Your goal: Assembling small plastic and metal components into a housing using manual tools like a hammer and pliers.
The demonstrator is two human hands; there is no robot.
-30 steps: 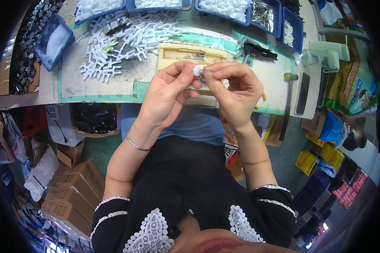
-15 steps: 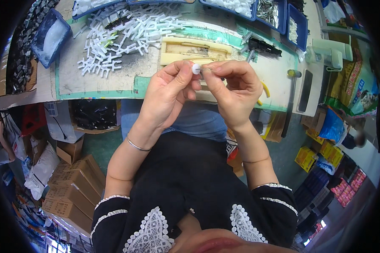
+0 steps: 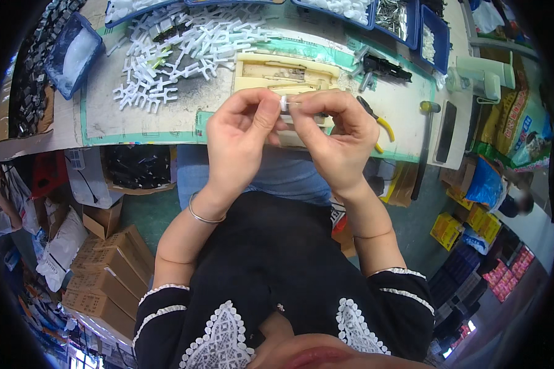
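My left hand (image 3: 243, 129) pinches a small white round plastic piece (image 3: 284, 103) between thumb and fingertips, above the table's near edge. From the right, my right hand (image 3: 338, 132) grips a thin metal pin (image 3: 294, 103) in a thumb-and-finger pinch. The pin's end meets the white piece; how deep it sits in it cannot be made out. Just behind both hands lies a cream-coloured fixture block (image 3: 268, 82) with recessed slots, partly covered by the fingers. Pliers with yellow handles (image 3: 385, 126) lie close to the right of my right hand.
White forked plastic parts (image 3: 191, 58) are heaped at back left, near a blue tray (image 3: 50, 67). Blue bins of white pieces (image 3: 345, 11) and metal pins (image 3: 393, 17) line the back. A black mechanism (image 3: 385, 66) and a dark rod with a yellow end (image 3: 426, 141) lie right.
Both hands have shifted slightly left. The white piece has turned from showing its round face to nearly edge-on. More of the pliers shows beside my right hand.
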